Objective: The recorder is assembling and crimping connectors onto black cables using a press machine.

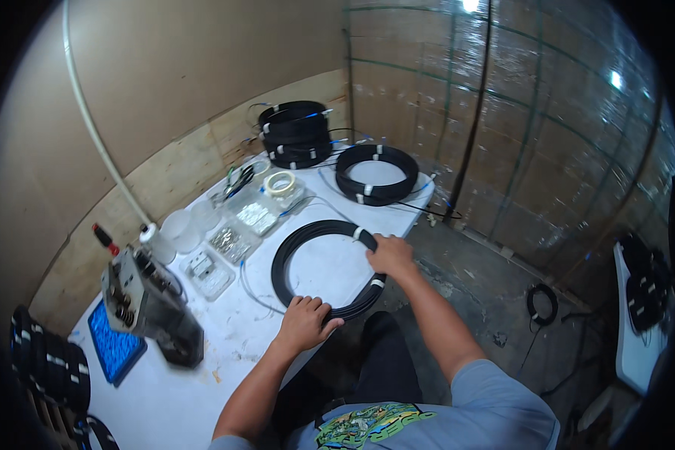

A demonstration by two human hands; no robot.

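A coil of black cable [283, 261], bound with white bands, lies on the white tabletop by the near edge. My left hand [305, 322] is closed round its near side, thumb toward the table edge. On the coil's right side, between two of the white bands, my right hand [391, 255] grips it, with the fingertips partly hidden. A thin cable end [251, 289] with a blue tip runs out from the coil's left, near my left hand.
More cable coils [296, 139] are stacked at the back, with one coil [345, 178] beside them. Left of my coil stand small-parts containers [230, 244], a tape roll [280, 183], a grey machine [154, 315] and a blue tray [116, 341]. Another coil [532, 304] lies on the floor.
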